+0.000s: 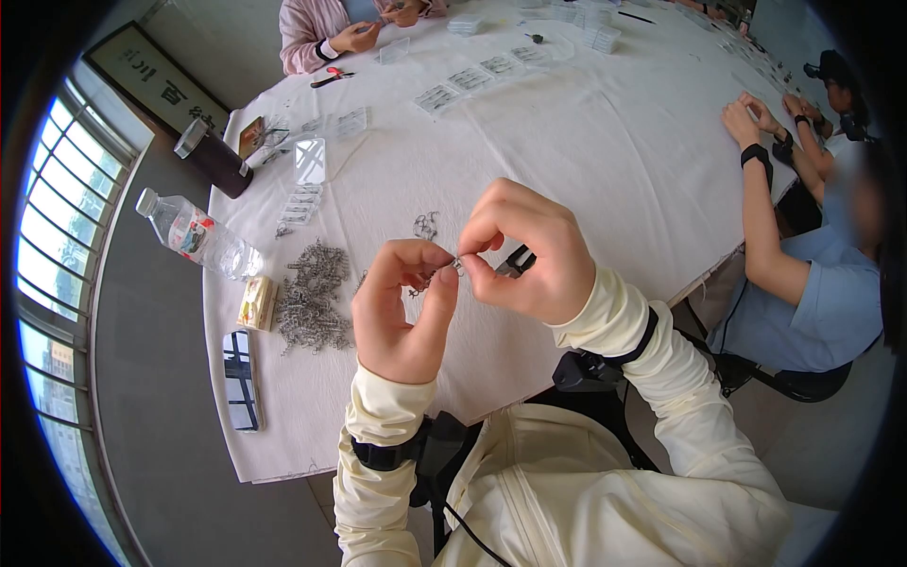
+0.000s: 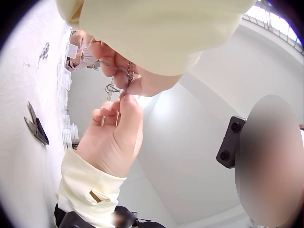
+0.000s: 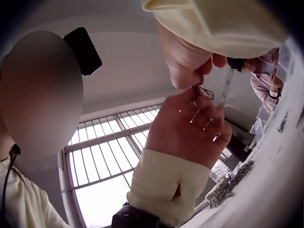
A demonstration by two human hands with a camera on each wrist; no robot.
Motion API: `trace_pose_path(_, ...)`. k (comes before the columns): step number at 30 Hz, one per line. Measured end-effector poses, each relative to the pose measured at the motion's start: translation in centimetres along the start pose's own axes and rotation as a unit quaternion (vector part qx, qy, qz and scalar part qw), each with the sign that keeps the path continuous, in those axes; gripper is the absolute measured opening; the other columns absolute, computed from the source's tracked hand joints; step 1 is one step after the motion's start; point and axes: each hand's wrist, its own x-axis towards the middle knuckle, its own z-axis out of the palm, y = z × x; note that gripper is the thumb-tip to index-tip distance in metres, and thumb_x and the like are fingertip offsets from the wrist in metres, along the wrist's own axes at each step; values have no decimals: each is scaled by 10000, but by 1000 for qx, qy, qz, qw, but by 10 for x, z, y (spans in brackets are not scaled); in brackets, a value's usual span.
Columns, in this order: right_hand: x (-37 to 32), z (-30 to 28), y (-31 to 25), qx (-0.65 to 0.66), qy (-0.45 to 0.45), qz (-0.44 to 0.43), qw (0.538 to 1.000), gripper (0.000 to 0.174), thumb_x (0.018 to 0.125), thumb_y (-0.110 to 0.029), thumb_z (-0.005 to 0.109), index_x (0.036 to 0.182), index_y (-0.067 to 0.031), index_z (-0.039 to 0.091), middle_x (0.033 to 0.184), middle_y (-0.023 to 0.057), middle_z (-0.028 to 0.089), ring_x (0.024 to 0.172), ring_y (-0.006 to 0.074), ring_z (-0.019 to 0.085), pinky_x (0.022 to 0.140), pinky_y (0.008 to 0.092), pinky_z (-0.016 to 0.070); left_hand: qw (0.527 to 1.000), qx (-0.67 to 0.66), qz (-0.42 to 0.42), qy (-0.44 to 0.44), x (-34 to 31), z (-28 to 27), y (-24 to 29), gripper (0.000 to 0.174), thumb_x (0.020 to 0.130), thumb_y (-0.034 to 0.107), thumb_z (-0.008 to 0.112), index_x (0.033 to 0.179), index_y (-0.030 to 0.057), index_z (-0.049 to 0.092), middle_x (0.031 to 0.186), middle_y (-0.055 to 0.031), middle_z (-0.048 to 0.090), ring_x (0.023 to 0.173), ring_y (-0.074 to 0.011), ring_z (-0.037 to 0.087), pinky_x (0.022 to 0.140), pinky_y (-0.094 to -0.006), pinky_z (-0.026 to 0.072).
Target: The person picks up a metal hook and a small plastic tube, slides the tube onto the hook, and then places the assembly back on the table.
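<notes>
My left hand (image 1: 406, 317) and right hand (image 1: 540, 248) meet above the table, thumbs and forefingers pinching a small silver metal chain piece (image 1: 457, 265) between them. In the left wrist view, short links (image 2: 130, 71) hang at the left fingers and a thin wire loop (image 2: 111, 88) sticks out by the fingertips. Its exact kind I cannot tell. Partly hidden behind the right hand lies a pair of dark-handled pliers (image 1: 516, 261), whose pointed jaws are spread in the left wrist view. A small clump of metal links (image 1: 426, 225) lies just beyond the hands.
Left of my hands spreads a large pile of metal chain pieces (image 1: 314, 300). Around it are a phone (image 1: 244, 380), a tissue pack (image 1: 256, 303), a water bottle (image 1: 201, 236), a dark tumbler (image 1: 215, 161) and clear trays (image 1: 310, 161). Other people sit around the table.
</notes>
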Motion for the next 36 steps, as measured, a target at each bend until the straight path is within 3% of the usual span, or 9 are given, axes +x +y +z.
trace_pose_path(5,0,2,3,-33,25,-32,999,175,719,-9,730,812,-97,611,793,-1,579,688,153,593,686,289,450,999,22,8,-25,1,0,-3,100,929,4,600,1024,-11,574,949,-18,584,844,-65,502,752,-210,402)
trace_pose_path(8,-1,3,4,-46,31,-46,997,180,705,-21,734,804,-104,609,790,-5,577,688,158,589,691,298,429,1000,4,4,12,1,1,-3,96,874,28,648,954,6,599,854,-23,636,775,-110,540,751,-259,450)
trace_pose_path(10,-1,3,5,-61,35,-58,996,188,695,-26,739,805,-110,611,794,-11,575,692,157,583,693,302,417,1000,16,9,-18,1,-1,-2,95,928,19,627,1002,-5,572,911,-8,583,822,-63,499,741,-213,401)
trace_pose_path(14,-1,2,5,-118,51,-104,986,214,670,-39,755,808,-129,619,801,-26,560,710,157,563,695,315,386,1000,17,8,-17,1,-1,-3,99,925,26,642,991,-5,575,896,-6,589,820,-65,506,747,-214,407)
trace_pose_path(16,-2,2,5,-129,53,-115,984,221,664,-39,756,811,-134,620,802,-28,554,713,160,558,694,319,381,1000,2,3,16,1,1,-2,89,870,29,670,922,6,601,841,-17,641,777,-98,543,749,-258,451)
trace_pose_path(20,-2,3,7,-154,57,-141,976,238,651,-41,759,815,-143,620,801,-25,544,716,172,548,685,326,373,1000,-4,4,21,1,2,0,87,869,27,677,914,8,605,839,-15,643,775,-95,541,748,-257,451)
trace_pose_path(36,-3,4,8,-165,66,-154,972,260,632,-40,774,815,-139,617,801,-22,549,717,172,550,690,321,377,1000,-15,-2,5,0,1,0,92,863,15,665,949,-2,637,890,-30,685,813,-97,571,783,-259,443)
